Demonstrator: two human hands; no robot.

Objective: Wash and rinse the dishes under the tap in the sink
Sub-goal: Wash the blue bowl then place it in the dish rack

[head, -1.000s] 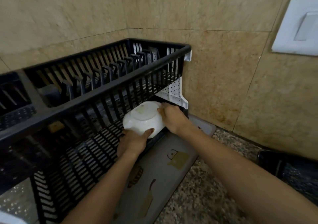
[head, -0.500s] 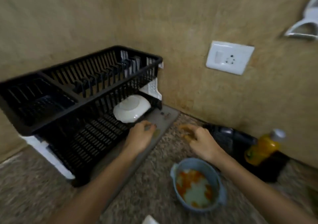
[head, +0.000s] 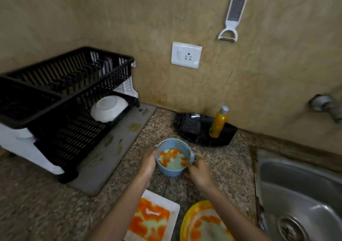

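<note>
Now left hand (head: 148, 164) and right hand (head: 199, 172) newly grip the bowl (head: 172, 172).

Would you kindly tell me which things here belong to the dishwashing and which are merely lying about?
Job: blue bowl, white square plate, yellow plate, sink, tap, dish rack, yellow bottle (likely soap).
Lying about: wall socket, hanging grater, black tray.

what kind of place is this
Probably a home kitchen counter: a steel sink on the right, a black dish rack holding a white bowl, and a sauce-smeared blue bowl.
</note>
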